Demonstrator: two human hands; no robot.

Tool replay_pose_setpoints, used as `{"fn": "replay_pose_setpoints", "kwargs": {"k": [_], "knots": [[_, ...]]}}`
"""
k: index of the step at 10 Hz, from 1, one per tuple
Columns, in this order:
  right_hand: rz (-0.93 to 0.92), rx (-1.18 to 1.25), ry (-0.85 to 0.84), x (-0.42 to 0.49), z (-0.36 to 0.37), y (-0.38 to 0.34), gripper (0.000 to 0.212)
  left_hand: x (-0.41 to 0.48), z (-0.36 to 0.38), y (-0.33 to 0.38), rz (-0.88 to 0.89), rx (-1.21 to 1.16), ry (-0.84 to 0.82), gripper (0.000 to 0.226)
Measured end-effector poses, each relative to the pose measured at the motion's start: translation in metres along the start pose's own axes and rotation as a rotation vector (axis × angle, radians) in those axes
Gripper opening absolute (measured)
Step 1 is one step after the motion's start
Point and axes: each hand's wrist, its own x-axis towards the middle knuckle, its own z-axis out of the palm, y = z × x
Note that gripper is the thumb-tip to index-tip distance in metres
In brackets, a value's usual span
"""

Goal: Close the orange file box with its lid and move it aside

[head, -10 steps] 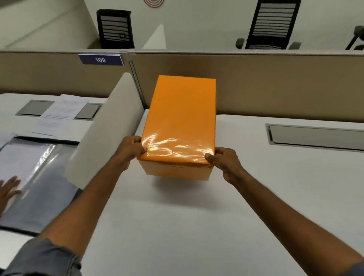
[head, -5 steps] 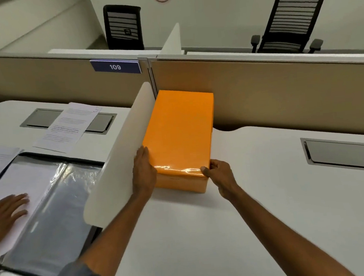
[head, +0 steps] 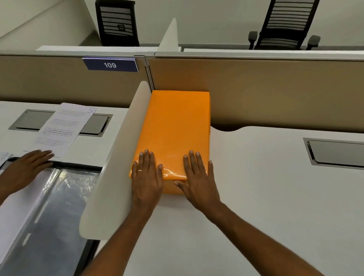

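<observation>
The orange file box (head: 176,127) rests on the white desk with its glossy orange lid on top, tucked into the corner between the white side divider (head: 122,155) and the tan back partition. My left hand (head: 146,179) lies flat on the lid's near left corner, fingers spread. My right hand (head: 198,177) lies flat over the near right edge of the lid, thumb against the box's front face. Neither hand grips the box.
The white desk (head: 257,208) stretches to the right, with a grey cable hatch (head: 345,152) set into it. Left of the divider, another person's hand (head: 26,168) rests on an open plastic folder (head: 52,211), with printed sheets (head: 64,128) behind it. The tan partition (head: 281,92) closes off the back.
The box went from lifted above the desk to set down in the corner by the divider. Both hands left its sides and now lie flat on the lid.
</observation>
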Motion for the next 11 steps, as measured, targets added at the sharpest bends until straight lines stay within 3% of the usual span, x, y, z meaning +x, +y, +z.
{"fn": "replay_pose_setpoints", "kwargs": {"k": [3, 6, 9, 11], "knots": [[-0.026, -0.004, -0.073, -0.001, -0.005, 0.0, 0.09, 0.002, -0.007, 0.0, -0.002, 0.051, -0.062, 0.067], [-0.01, 0.08, 0.143, -0.039, -0.053, 0.046, 0.085, -0.006, -0.031, 0.054, 0.141, 0.017, -0.019, 0.067], [0.138, 0.083, 0.212, -0.153, -0.123, 0.176, 0.076, -0.08, -0.039, 0.217, 0.323, 0.064, -0.013, 0.065], [0.134, 0.03, 0.259, -0.25, -0.174, 0.26, 0.074, -0.15, -0.055, 0.34, 0.341, -0.026, 0.053, 0.064]]}}
